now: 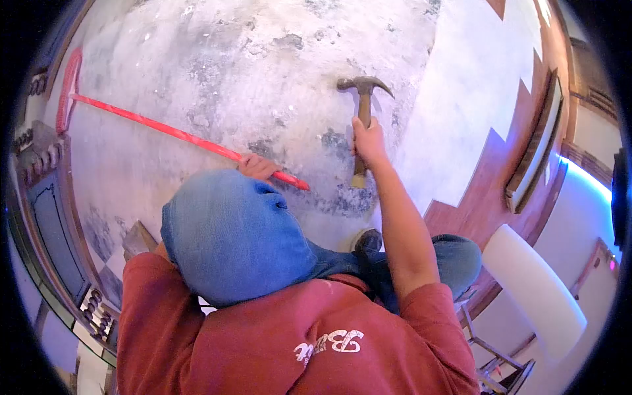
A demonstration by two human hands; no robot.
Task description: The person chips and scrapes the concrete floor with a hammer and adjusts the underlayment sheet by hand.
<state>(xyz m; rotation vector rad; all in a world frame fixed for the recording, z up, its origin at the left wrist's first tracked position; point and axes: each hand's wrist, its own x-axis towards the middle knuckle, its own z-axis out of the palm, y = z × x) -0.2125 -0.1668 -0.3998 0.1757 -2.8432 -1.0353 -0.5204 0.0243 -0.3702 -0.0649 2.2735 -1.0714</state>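
A claw hammer with a dark metal head and a worn wooden handle is in my right hand. My fingers are closed around the middle of its handle, and the head points away from me over the floor. My left hand is wrapped round the red pole of what looks like a broom, close to the pole's near end. The broom's long red head lies far to the left; its bristles cannot be made out clearly. My raised knee in blue jeans partly hides the left forearm.
Beneath the hands, the worn floor is patchy grey and white. Reddish wooden planks with a stepped edge run along the right, where a long board lies. A white chair stands at lower right. Dark carved furniture lines the left.
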